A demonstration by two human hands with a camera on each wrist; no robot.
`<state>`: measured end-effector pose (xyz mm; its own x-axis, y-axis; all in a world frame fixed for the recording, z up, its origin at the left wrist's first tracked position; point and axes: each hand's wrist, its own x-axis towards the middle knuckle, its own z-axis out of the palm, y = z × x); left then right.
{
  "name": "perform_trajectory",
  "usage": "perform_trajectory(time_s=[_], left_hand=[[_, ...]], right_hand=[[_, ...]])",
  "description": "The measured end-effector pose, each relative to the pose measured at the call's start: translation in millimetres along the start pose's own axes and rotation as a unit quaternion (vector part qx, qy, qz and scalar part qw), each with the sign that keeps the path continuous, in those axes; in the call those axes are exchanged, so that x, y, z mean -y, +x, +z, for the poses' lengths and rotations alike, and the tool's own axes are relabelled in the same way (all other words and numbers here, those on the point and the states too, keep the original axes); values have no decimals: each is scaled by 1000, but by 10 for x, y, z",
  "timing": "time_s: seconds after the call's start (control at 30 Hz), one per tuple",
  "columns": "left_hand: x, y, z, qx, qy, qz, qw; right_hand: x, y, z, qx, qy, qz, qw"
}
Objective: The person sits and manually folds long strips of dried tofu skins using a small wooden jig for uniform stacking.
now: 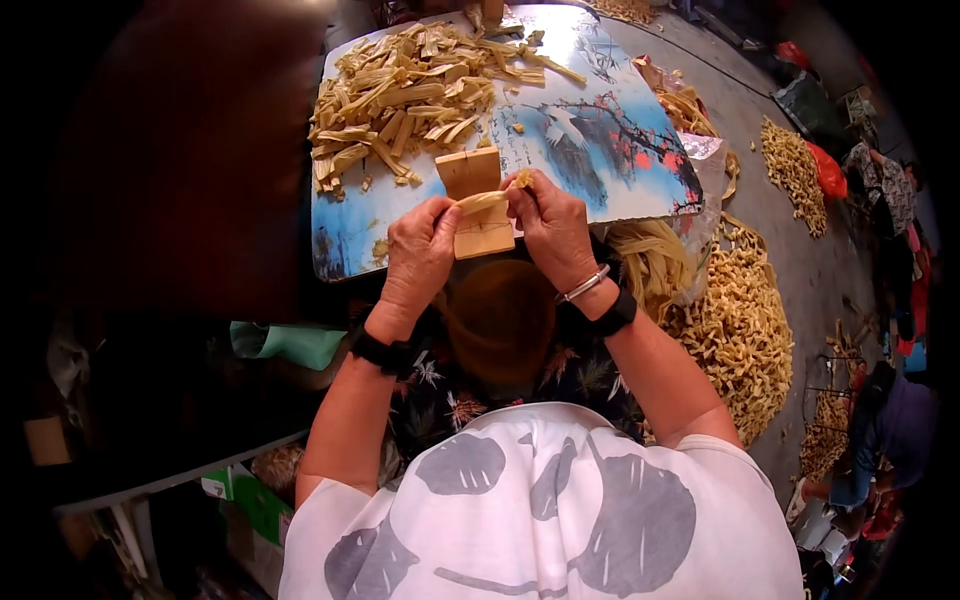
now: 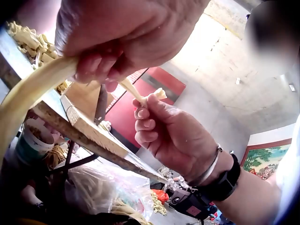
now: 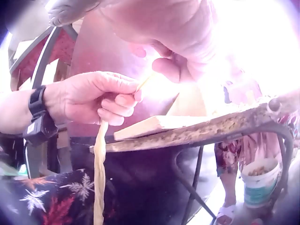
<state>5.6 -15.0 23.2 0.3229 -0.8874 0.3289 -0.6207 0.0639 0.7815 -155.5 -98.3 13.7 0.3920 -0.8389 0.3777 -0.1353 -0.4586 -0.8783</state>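
Note:
Both hands hold one pale yellow strip [image 1: 482,203], stretched between them in front of a small wooden stand [image 1: 485,238] at the table's near edge. The left hand [image 1: 418,245] pinches it between thumb and curled fingers. From below that hand a long soft tail of the strip [image 3: 99,164] hangs down, as the right wrist view shows. My right hand [image 1: 555,225] pinches the other end, where a short frayed tip [image 2: 160,93] sticks out past the thumb. The stand has a raised wooden back [image 1: 468,170] behind the strip.
A heap of flat yellow pieces [image 1: 400,95] covers the far left of the painted table [image 1: 600,190]. To the right, a large pile of knotted pieces [image 1: 740,330] lies beside loose long strips [image 1: 650,260]. A white bucket [image 3: 261,187] stands under the table's far side.

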Motion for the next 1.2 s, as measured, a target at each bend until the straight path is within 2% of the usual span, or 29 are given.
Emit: perform_trajectory(time_s=[0.13, 0.17, 0.2, 0.23, 0.27, 0.3, 0.37, 0.47, 0.57, 0.67, 0.7, 0.77, 0.8, 0.83, 0.87, 0.9, 0.93, 1.0, 1.07, 1.13, 1.17, 1.2], left_hand=[[184, 311, 136, -44, 0, -25, 999], [274, 331, 196, -43, 6, -37, 998], [391, 331, 265, -40, 11, -51, 998], [483, 349, 301, -74, 1, -63, 995], [587, 329, 298, -59, -26, -90, 994], [557, 333, 252, -45, -53, -115, 991], [466, 297, 159, -17, -86, -159, 983], [425, 196, 166, -45, -102, -185, 976], [370, 54, 209, -37, -9, -139, 990], [275, -54, 213, -31, 16, -131, 991], [252, -92, 187, -25, -51, -159, 986], [195, -189, 125, -9, -182, -217, 959], [127, -261, 126, 4, -221, -219, 950], [28, -360, 134, 15, -260, -219, 940], [-82, -465, 149, 25, -299, -219, 929], [-206, -575, 188, 45, -266, -196, 943], [-287, -683, 247, 54, -287, -190, 937], [-182, -894, 407, 60, -252, -127, 958], [-211, -990, 441, 54, -100, -98, 989], [-247, -1041, 428, 57, 17, -49, 997], [-227, -1074, 452, 24, 17, -14, 999], [-156, -1124, 447, 58, -90, -159, 982]], right_hand=[[-263, 300, 155, -65, -125, -128, 982], [-389, 293, 191, -19, -181, -108, 977], [-387, 260, 195, -8, -205, -89, 975], [-369, 252, 203, 4, -229, -72, 971], [-367, 226, 211, 17, -253, -54, 966], [-405, 239, 203, 12, -240, -75, 968], [-448, 225, 139, 50, -216, -55, 974], [-306, 126, -76, 112, -146, -28, 983], [-128, -92, -248, 177, -122, 3, 977], [-53, -304, -409, 305, -113, 33, 945], [10, -368, -446, 318, -54, 83, 943], [7, -497, -447, 256, -23, 140, 956], [3, -535, -446, 224, -7, 165, 960], [-10, -578, -447, 212, -6, 166, 963], [-2, -637, -408, 188, -2, 132, 973], [27, -716, -333, 163, 1, 98, 982], [55, -800, -254, 136, 3, 65, 989], [87, -927, -85, 108, 32, 43, 993], [39, -1028, 36, 47, 4, 33, 998], [45, -1078, 7, 14, -19, 24, 999], [47, -1101, -11, -1, -30, 19, 999], [43, -1126, -33, 5, -5, 27, 1000]])
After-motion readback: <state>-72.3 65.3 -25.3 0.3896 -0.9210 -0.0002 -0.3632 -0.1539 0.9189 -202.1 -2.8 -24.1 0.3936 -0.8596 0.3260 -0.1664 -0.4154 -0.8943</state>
